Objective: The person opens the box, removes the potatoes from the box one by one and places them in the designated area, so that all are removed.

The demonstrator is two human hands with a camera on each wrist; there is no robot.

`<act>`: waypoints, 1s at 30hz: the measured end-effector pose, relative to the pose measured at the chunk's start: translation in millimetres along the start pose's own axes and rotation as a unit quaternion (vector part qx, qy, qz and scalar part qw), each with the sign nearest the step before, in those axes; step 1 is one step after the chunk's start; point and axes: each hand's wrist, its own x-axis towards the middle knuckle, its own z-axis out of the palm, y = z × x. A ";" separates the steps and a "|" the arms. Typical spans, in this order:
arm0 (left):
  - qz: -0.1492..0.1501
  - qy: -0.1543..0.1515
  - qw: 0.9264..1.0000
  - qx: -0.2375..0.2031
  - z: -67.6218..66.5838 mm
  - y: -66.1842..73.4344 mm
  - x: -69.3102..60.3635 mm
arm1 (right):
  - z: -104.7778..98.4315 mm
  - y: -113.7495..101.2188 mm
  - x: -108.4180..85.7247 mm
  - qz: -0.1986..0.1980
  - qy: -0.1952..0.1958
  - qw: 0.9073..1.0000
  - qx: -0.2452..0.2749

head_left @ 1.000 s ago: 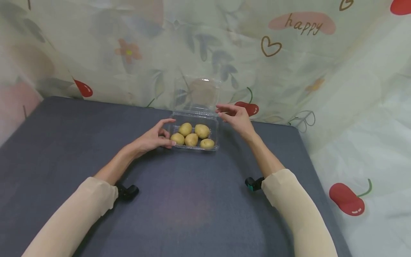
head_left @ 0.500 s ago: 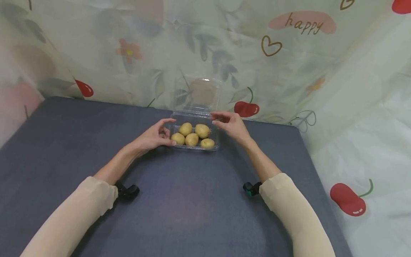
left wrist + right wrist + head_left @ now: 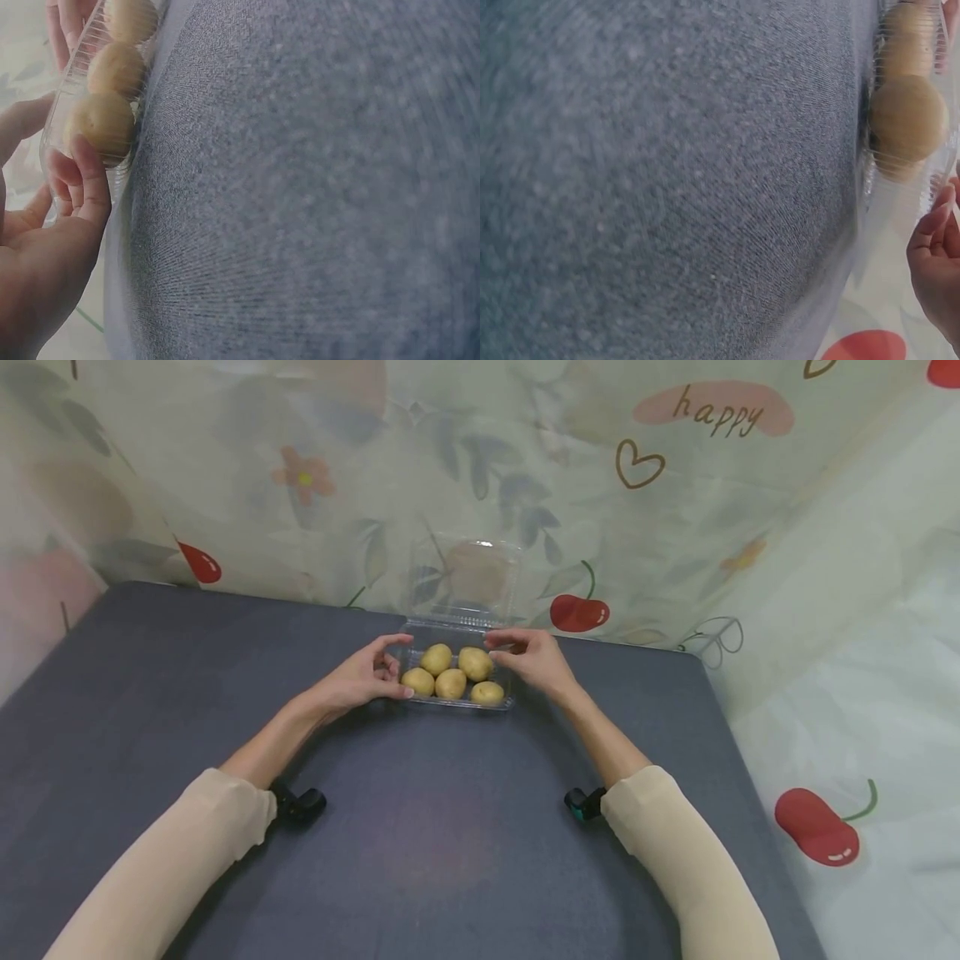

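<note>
Toward the far edge of the desk [image 3: 450, 843] sits the clear container [image 3: 467, 702], its lid [image 3: 467, 578] standing up behind it, and it's a full house: five yellow potatoes [image 3: 451, 684] inside, three along the front, two behind. At the container's left end, here's the left hand [image 3: 358, 680], thumb against the front corner, index finger reaching the rear one, the grip clamped on that end. Over at the container's right rear, the right hand [image 3: 534, 662] has thumb and fingertips close together by the rim; whether that grip pinches the plastic, I can't tell. Well in front of the container, black devices [image 3: 302, 807] jut out by both cream sleeves [image 3: 161, 864]. And behind the container hangs the pale printed cloth [image 3: 517, 460], a red cherry motif [image 3: 579, 612] showing just right of the lid.
</note>
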 end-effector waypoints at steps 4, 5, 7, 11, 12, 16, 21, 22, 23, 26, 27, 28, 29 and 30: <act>-0.001 -0.007 1.000 -0.006 0.5 -1.7 0.4 | 3.8 1.1 0.1 0.010 0.009 0.999 -0.034; -0.001 -0.007 1.000 -0.006 0.6 -2.1 0.3 | 4.8 1.4 0.4 0.010 0.009 0.999 -0.042; -0.003 -0.006 1.000 -0.005 0.7 -2.7 0.2 | 6.9 1.8 1.0 0.011 0.008 0.998 -0.058; -0.003 -0.006 1.000 -0.003 0.4 -1.5 0.1 | 9.3 2.4 3.2 0.012 0.002 0.997 -0.079; -0.002 -0.006 1.000 -0.002 0.1 -1.0 0.0 | 9.6 2.4 4.1 0.011 0.002 0.996 -0.087; -0.001 -0.004 1.000 0.002 -1.3 0.6 -1.0 | 10.4 1.5 8.5 0.003 -0.003 0.993 -0.117; 0.001 -0.003 1.000 0.001 -2.3 0.5 -2.4 | 11.9 -1.1 12.4 -0.002 -0.022 0.988 -0.150; 0.000 -0.004 1.000 0.001 -2.3 0.5 -2.7 | 12.0 -1.5 12.5 0.000 -0.026 0.988 -0.154; -0.001 -0.005 1.000 0.001 -2.1 0.5 -2.8 | 11.9 -1.7 12.6 0.001 -0.028 0.987 -0.157; -0.001 -0.009 1.000 0.002 -1.2 0.9 -2.5 | 11.4 -1.6 12.7 0.003 -0.032 0.986 -0.165; -0.001 -0.010 1.000 0.002 -1.1 1.0 -2.4 | 11.1 -1.6 12.9 0.003 -0.033 0.985 -0.167; -0.001 -0.010 1.000 0.002 -1.0 1.3 -2.4 | 10.9 -1.8 13.1 0.002 -0.035 0.985 -0.172; -0.001 -0.011 1.000 0.001 -1.0 1.5 -2.2 | 10.7 -2.2 13.1 0.002 -0.038 0.984 -0.176; 0.000 -0.012 1.000 0.001 -1.1 2.1 -2.3 | 10.6 -2.5 13.3 0.002 -0.042 0.982 -0.183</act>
